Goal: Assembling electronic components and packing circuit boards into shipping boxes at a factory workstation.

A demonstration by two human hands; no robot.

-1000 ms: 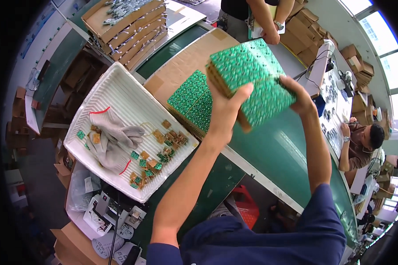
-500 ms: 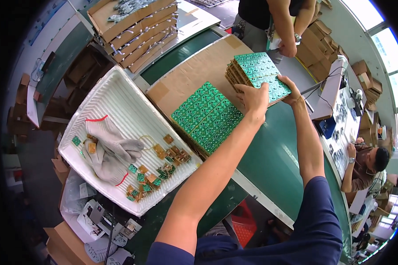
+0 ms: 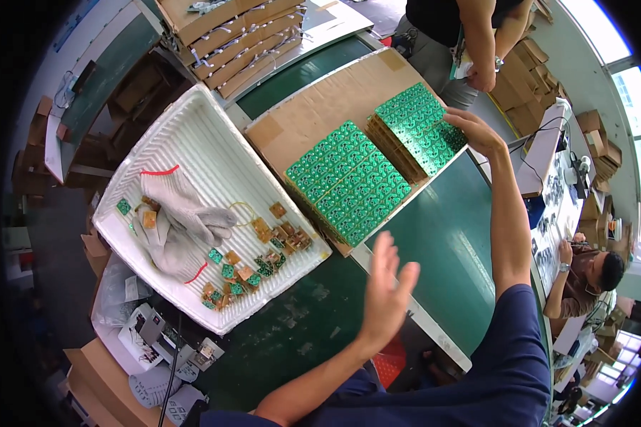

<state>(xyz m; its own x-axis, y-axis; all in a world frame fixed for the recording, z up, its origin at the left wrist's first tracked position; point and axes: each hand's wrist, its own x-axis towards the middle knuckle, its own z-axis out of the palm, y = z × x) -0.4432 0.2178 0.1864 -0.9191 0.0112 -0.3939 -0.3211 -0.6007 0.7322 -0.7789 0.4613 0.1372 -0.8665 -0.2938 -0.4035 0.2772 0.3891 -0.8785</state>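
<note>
Two stacks of green printed circuit boards stand side by side on a cardboard sheet [image 3: 299, 117]. The left stack [image 3: 347, 183] is wider, with neither hand on it. At the far right corner of the right stack [image 3: 409, 121], my right hand [image 3: 477, 132] rests with its fingers stretched along the edge; part of the fingertips is hard to make out. My left hand [image 3: 388, 295] is raised in the air, open and holding nothing, nearer to me than the left stack's front corner.
Left of the stacks, a white foam tray [image 3: 224, 139] holds grey gloves [image 3: 181, 224] and small board pieces [image 3: 238, 277]. Cardboard trays [image 3: 246, 46] are piled at the back. One person [image 3: 477, 43] stands beyond the table; another [image 3: 584, 274] sits at the right bench.
The right stack has come down onto the cardboard, beside the left stack. My left hand has let go and drawn back toward me. My right hand stays at the stack's edge.
</note>
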